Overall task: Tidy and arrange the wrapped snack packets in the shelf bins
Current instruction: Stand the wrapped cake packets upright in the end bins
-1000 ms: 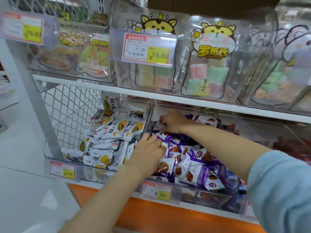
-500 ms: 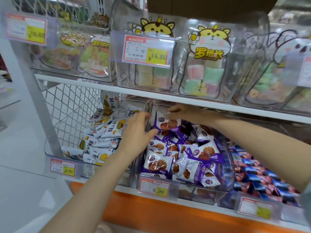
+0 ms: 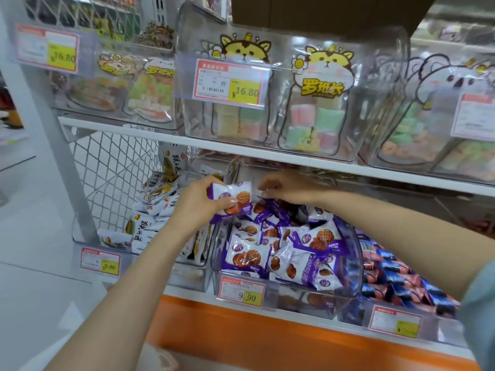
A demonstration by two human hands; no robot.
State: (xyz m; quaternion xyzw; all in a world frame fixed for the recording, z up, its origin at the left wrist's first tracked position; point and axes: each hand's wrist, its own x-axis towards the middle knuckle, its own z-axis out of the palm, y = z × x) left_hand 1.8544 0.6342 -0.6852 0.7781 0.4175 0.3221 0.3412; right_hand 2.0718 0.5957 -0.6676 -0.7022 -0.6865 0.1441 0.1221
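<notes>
My left hand (image 3: 198, 204) grips a purple-and-white waffle snack packet (image 3: 235, 196), lifted just above the back of the clear middle bin (image 3: 351, 263). That bin is heaped with several matching purple packets (image 3: 281, 250). My right hand (image 3: 284, 187) is beside the lifted packet at the bin's rear, fingers curled and pinching the top edge of a packet in the pile. The bin to the left holds several white-and-yellow packets (image 3: 152, 210).
A bin of blue-and-red packets (image 3: 396, 279) sits at the right. The upper shelf board (image 3: 267, 153) hangs low over my hands, carrying clear candy bins (image 3: 267, 103). Price tags (image 3: 242, 291) clip to the bin fronts. A wire mesh panel (image 3: 112, 167) closes the left side.
My left hand has risen from the pile's left edge and now holds one purple packet up. My right hand stays at the back of the bin. The view has shifted slightly left.
</notes>
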